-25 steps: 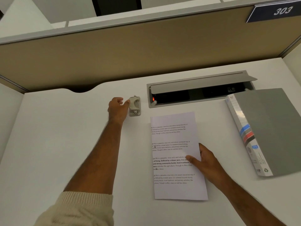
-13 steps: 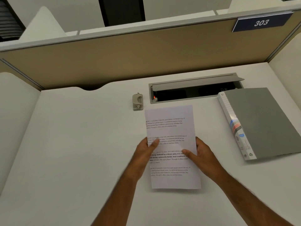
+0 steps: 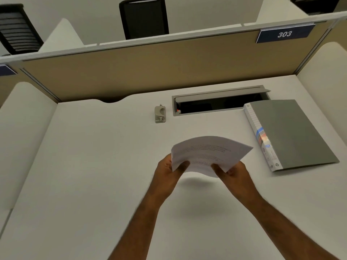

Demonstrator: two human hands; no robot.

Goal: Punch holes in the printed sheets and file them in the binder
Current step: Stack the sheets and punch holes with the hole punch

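The printed sheets [image 3: 208, 153] are lifted off the white desk and held in the air, bowed and tilted away from me, blurred by motion. My left hand [image 3: 167, 172] grips their near left edge and my right hand [image 3: 233, 172] grips their near right edge. A small grey hole punch [image 3: 160, 113] stands on the desk behind the sheets, to the left. The closed grey binder [image 3: 293, 132] lies flat at the right, its labelled spine facing the sheets.
An open cable tray [image 3: 219, 102] with a raised lid is set into the desk [image 3: 84, 166] behind the sheets. A tan partition [image 3: 150, 72] closes the back, white side panels flank the desk. Black chairs [image 3: 143, 17] show beyond the partition.
My left hand left the hole punch and came to the sheets. Both hands took hold of the sheets and raised them off the desk, turning them sideways. The view has tilted up.
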